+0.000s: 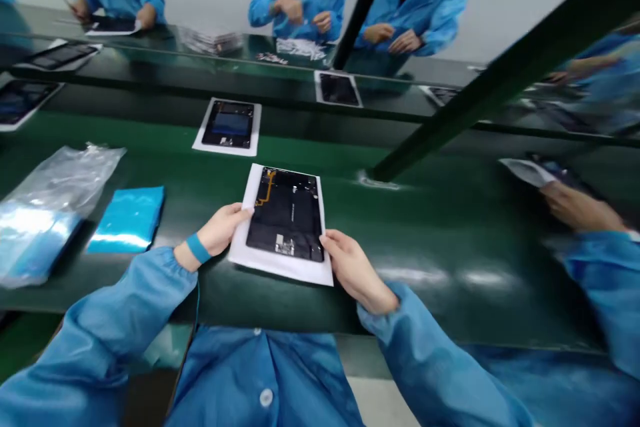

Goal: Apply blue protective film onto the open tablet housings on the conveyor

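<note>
A black tablet-like device with an orange ribbon cable (290,213) lies on a white sheet (280,271) in front of me. My left hand (223,230), a blue band round its wrist, pinches the sheet's left edge. On the other side, my right hand (353,263) grips the right edge of the sheet, its thumb at the device's side. Sheet and device tilt slightly over the green bench (440,227). To the left rests a stack of shiny blue film (129,220). Further back, a similar device (230,123) sits on its own white sheet.
Clear plastic bags (60,200) lie at the left. A dark green slanted post (450,113) rises from the bench on the right. At far right a co-worker's hand (583,207) holds another sheet. Behind a low divider, people in blue coats work with similar devices (340,89).
</note>
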Available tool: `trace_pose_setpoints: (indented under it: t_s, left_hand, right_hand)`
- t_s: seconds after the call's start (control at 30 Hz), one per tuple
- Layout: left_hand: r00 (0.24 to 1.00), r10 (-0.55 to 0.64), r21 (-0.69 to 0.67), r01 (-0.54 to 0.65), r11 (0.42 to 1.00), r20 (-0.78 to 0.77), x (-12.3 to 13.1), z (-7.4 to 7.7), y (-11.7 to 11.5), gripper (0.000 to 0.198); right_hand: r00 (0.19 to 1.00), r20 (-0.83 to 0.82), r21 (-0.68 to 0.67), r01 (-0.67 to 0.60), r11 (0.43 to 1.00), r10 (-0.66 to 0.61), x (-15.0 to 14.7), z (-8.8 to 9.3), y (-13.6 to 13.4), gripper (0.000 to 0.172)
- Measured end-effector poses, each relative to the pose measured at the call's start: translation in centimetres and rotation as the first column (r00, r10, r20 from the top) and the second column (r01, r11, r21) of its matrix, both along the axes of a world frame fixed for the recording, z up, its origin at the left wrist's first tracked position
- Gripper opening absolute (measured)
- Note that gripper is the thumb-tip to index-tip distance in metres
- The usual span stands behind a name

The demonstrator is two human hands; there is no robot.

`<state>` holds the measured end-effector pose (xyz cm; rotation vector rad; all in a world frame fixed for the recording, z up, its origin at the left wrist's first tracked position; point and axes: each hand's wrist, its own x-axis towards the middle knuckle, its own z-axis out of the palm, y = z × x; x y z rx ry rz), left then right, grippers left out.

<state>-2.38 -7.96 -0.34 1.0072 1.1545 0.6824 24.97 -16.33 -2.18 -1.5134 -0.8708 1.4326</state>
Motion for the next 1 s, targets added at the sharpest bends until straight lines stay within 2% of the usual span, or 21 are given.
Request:
trace_pose_setpoints:
  t_s: [0.1,0.17,0.23,0.33,0.4,0.47,0.5,0.53,0.6,0.7,0.87,1.0]
  left_hand:
    - [0.999,-0.035,-0.011,0.035,0.999,-0.041,-0.7,-0.1,-3.5,0.036]
    - [0.993,-0.069,0.008,0.07,0.998,-0.096,-0.9,0.3,-5.3,0.03]
    - [0.976,-0.08,0.054,0.093,0.994,-0.2,-1.2,1.0,-6.3,0.025]
    - [0.913,-0.019,0.156,0.09,0.984,-0.407,-3.1,2.3,-6.2,0.03]
    - [0.775,0.115,0.279,0.081,0.957,-0.621,-5.9,3.0,-5.3,0.033]
    - [0.483,0.294,0.398,0.126,0.909,-0.824,-9.6,3.5,-4.1,0.034]
    - [0.387,0.327,0.395,0.108,0.912,-0.862,-11.6,3.6,-3.4,0.037]
    - [0.366,0.315,0.363,0.068,0.929,-0.876,-13.5,3.7,-2.7,0.04]
    - [0.387,0.272,0.311,0.04,0.95,-0.881,-16.7,3.7,-1.6,0.042]
    - [0.495,0.206,0.249,0.022,0.968,-0.844,-19.2,3.6,-0.8,0.039]
    - [0.67,0.157,0.203,-0.01,0.979,-0.725,-20.4,3.7,-0.9,0.024]
    - [0.737,0.179,0.205,-0.056,0.977,-0.652,-21.1,3.9,-1.3,0.026]
  right_hand:
    - [0.992,0.08,-0.014,-0.1,0.995,0.101,0.2,-0.2,-3.3,0.051]
    - [0.94,0.285,-0.006,-0.193,0.981,0.187,0.5,-0.1,-4.5,0.05]
    - [0.808,0.551,0.027,-0.266,0.963,0.208,0.8,0.0,-5.0,0.05]
    - [0.613,0.787,0.138,-0.277,0.951,0.064,1.1,-0.3,-5.4,0.053]
    - [0.567,0.823,0.206,-0.251,0.946,-0.028,1.0,-0.7,-5.5,0.057]
    - [0.565,0.823,0.234,-0.232,0.944,-0.065,0.8,-1.1,-5.6,0.056]
    - [0.567,0.821,0.238,-0.23,0.944,-0.069,0.7,-1.2,-5.7,0.055]
    - [0.565,0.822,0.24,-0.229,0.943,-0.072,0.7,-1.4,-5.7,0.054]
    - [0.556,0.828,0.243,-0.233,0.942,-0.076,0.5,-1.5,-5.6,0.052]
    - [0.544,0.836,0.239,-0.24,0.941,-0.073,0.3,-1.4,-5.4,0.052]
    - [0.566,0.821,0.239,-0.225,0.945,-0.073,0.3,-1.4,-5.4,0.047]
    - [0.601,0.793,0.254,-0.178,0.951,-0.1,0.3,-1.6,-5.3,0.045]
